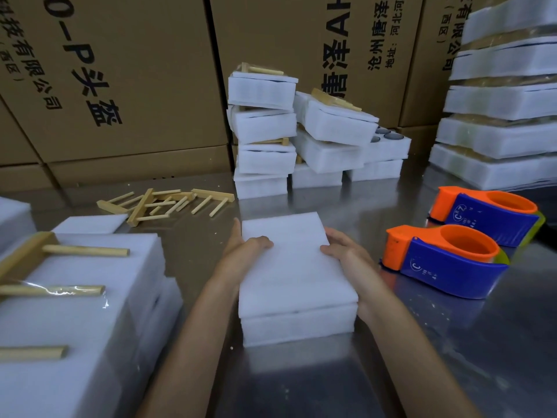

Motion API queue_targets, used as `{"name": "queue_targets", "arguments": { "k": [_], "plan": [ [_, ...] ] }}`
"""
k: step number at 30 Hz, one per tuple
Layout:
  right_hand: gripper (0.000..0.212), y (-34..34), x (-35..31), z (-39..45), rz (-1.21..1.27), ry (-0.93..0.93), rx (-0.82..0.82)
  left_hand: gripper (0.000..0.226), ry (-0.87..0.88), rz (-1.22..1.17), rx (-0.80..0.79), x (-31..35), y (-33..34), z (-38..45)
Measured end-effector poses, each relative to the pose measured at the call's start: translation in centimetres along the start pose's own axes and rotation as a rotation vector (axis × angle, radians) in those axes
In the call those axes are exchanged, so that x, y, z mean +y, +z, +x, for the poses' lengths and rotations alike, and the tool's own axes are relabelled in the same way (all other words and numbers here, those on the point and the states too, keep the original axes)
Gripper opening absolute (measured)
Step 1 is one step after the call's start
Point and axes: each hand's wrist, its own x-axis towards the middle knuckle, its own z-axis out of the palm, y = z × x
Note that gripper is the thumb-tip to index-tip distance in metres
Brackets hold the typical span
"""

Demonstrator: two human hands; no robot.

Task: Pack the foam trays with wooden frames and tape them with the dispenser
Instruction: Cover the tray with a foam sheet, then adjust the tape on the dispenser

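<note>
On the steel worktop (301, 387), far left: a taped foam pack (75, 312) is lying with a wooden frame (45, 267) fixed on its top, clear tape shining across the frame's pegs. Just behind it, a thin foam sheet (90, 223) is lying flat. Beyond that, loose wooden frames (162, 203) are lying in a jumble, some overlapping.

Centre: a white foam tray (297, 325) is sitting on the worktop with a foam lid (292, 267) lying on top, edges roughly matching. The left hand (250, 248) is gripping the lid's left edge, fingers curled over onto the top face, thumb along the side. The right hand (343, 251) is doing the same on the right edge, fingers curled onto the top. Both forearms are running alongside the tray.

Behind centre: a stack of foam trays (262, 131) is standing untidily, some leaning, several carrying wooden frames on top.

Right: two tape dispensers, orange and blue. The nearer dispenser (446, 260) is lying just beside the right hand, apart from it; the farther dispenser (485, 218) is lying behind it. Far right: a tall pile of taped packs (497, 131) is rising past the frame's top. Cardboard cartons (120, 86) with printed characters are walling the back.
</note>
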Motion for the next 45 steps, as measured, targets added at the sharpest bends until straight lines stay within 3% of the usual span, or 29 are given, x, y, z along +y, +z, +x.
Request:
{"name": "queue_targets", "arguments": {
  "k": [5,8,12,15,17,20,24,28,33,36,40,45],
  "plan": [
    [0.031,-0.4,0.3,-0.1,0.038,0.0,0.036,0.066,0.036,0.033,-0.024,0.2,0.0,0.0],
    [0.028,0.0,0.0,-0.2,-0.047,-0.053,0.091,0.066,0.05,0.068,-0.032,0.3,-0.1,-0.3],
    [0.029,-1.6,-1.5,-1.4,-0.367,-0.403,0.301,0.074,0.053,0.105,-0.029,0.4,-0.3,-0.3],
    [0.026,-6.6,-2.5,-2.6,-0.774,-0.655,0.662,0.068,0.059,0.087,-0.059,0.4,-0.6,0.1],
    [0.031,-9.9,-2.8,-2.7,-1.022,-0.613,0.905,0.062,0.067,0.054,-0.065,0.4,-0.5,0.1],
    [0.046,-11.9,-2.4,-1.4,-1.218,-0.448,0.968,0.058,0.08,0.002,-0.017,0.2,-0.5,0.3],
    [0.045,-12.1,-1.7,-0.5,-1.231,-0.546,1.067,0.057,0.07,0.0,-0.002,0.1,-0.6,0.5],
    [0.044,-14.0,-2.6,-0.3,-1.074,-0.623,1.058,0.043,0.141,0.026,0.052,1.0,-0.3,0.1],
    [0.046,-13.2,-5.1,-1.6,-0.802,-0.75,0.982,0.038,0.436,0.208,0.112,2.9,1.0,-2.1],
    [0.046,-11.1,-6.5,-2.7,-0.675,-0.852,0.867,0.03,0.499,0.112,-0.124,4.9,3.0,-5.1],
    [0.047,-8.8,-7.4,-4.4,-0.554,-0.91,0.742,0.028,0.335,0.002,-0.515,5.3,6.0,-8.6],
    [0.048,-7.7,-7.2,-6.0,-0.478,-0.934,0.666,0.029,0.318,-0.067,-0.577,5.5,6.5,-10.8]
  ]
}}
